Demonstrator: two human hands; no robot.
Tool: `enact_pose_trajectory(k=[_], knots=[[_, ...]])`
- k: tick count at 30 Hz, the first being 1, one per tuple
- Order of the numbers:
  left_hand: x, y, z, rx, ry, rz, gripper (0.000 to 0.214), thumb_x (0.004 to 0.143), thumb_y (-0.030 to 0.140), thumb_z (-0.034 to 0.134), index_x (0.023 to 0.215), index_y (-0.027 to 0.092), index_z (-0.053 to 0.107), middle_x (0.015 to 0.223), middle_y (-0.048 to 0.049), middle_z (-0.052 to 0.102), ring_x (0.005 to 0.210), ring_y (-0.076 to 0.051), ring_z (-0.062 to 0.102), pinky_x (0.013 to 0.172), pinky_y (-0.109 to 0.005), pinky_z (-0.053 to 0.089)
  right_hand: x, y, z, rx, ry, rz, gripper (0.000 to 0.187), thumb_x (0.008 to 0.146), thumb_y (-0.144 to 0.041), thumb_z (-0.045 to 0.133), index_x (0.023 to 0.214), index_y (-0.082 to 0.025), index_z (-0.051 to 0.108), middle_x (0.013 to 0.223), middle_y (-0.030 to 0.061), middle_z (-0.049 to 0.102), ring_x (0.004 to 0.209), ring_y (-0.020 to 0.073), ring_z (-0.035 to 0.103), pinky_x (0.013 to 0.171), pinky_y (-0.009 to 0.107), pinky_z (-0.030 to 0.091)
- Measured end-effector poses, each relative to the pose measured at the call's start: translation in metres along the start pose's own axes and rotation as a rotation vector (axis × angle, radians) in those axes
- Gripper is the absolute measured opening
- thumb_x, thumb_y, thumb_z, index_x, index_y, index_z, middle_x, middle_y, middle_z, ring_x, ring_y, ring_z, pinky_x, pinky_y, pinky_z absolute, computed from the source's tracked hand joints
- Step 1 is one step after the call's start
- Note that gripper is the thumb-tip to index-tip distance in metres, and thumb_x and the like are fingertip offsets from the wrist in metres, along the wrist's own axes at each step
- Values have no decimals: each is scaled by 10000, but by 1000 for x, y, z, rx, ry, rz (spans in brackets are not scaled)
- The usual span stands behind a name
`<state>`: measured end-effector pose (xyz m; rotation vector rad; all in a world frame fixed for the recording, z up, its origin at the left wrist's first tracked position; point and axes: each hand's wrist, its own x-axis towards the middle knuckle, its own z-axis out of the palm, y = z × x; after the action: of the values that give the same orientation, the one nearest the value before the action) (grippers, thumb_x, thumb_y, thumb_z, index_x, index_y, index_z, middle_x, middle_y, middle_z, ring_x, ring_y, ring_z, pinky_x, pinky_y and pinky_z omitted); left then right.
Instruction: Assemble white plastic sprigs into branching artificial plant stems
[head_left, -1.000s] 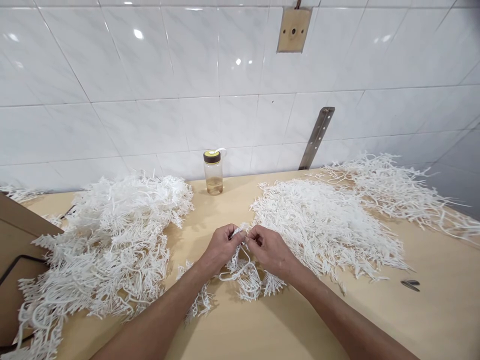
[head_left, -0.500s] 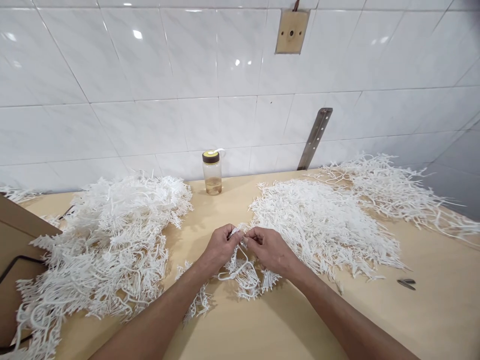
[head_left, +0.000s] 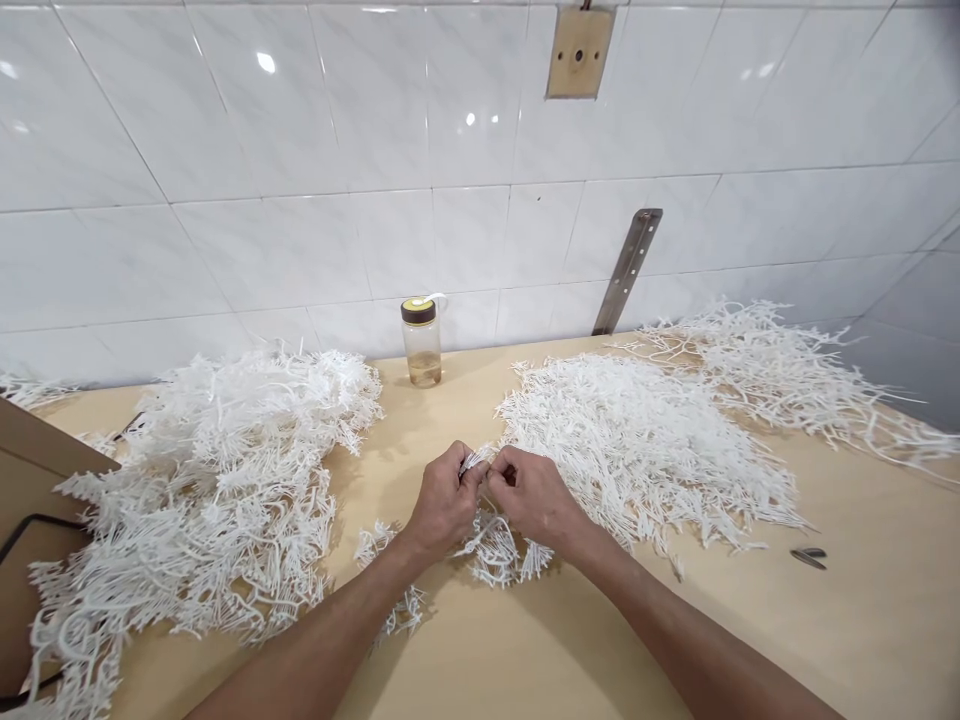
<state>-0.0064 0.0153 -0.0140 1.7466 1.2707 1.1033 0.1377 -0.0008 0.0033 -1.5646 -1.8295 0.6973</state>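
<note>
We have our left hand clamped on a small bundle of white strands, ends poking up from its grip. Just beside it, our right hand has thumb and forefinger together; whether they pinch a strand, we cannot tell. Fringed pieces lie just below the grip. We judge this to be fine fingertip work, calling next for a steady left hold and small right-hand movements.

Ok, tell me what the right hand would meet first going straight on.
Probably the left hand and the white strands it pinches, just ahead of the right hand, though depth is unclear.
</note>
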Motion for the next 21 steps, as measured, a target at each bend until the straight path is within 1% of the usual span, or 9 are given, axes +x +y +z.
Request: enact_pose_trajectory(k=[3,5,9,14,17,19,21], knots=[[-3,2,0,94,51,38,283,890,376,473,684,210,371,612,58,373,594,-118,338,578,-255,291,-2,-5,5,-145,77,-62,146,832,-180,468,689,-204,477,677,2,570,608,140,472,563,257,333],[-3,2,-1,136,39,22,280,898,373,453,686,213,366,613,53,395,596,-124,352,579,-260,288,-3,-6,7,-191,78,-75,154,835,-162,465,687,-205,465,682,6,566,615,142,474,571,261,329],[0,-1,-4,159,-45,-49,287,901,379,444,679,212,372,607,50,416,591,-127,356,565,-262,274,-4,-4,7,-119,30,-30,154,831,-189,488,678,-206,498,650,-2,579,604,143,504,549,246,336],[2,-4,-4,135,-65,-57,291,887,348,470,651,208,371,583,56,377,581,-120,347,547,-254,272,-5,-4,2,-24,-6,18,153,837,-225,484,713,-197,570,596,-17,581,533,127,518,517,236,343],[-1,-5,-2,188,-37,30,256,899,314,459,681,211,372,600,52,403,580,-122,351,554,-258,273,-3,-6,0,-25,-27,41,162,813,-219,486,671,-195,561,559,-22,564,511,122,507,500,234,340],[-5,-4,-1,204,9,148,231,910,294,451,708,216,370,616,48,412,580,-123,352,560,-262,275,0,-5,-2,-11,-23,80,145,781,-207,499,651,-192,561,599,-8,601,543,127,530,498,231,352],[-7,-1,-1,182,62,267,213,916,289,458,730,217,382,631,45,409,581,-124,352,565,-265,283,5,-1,-5,12,-8,162,126,757,-200,507,653,-187,576,652,10,639,579,137,560,497,231,371]])
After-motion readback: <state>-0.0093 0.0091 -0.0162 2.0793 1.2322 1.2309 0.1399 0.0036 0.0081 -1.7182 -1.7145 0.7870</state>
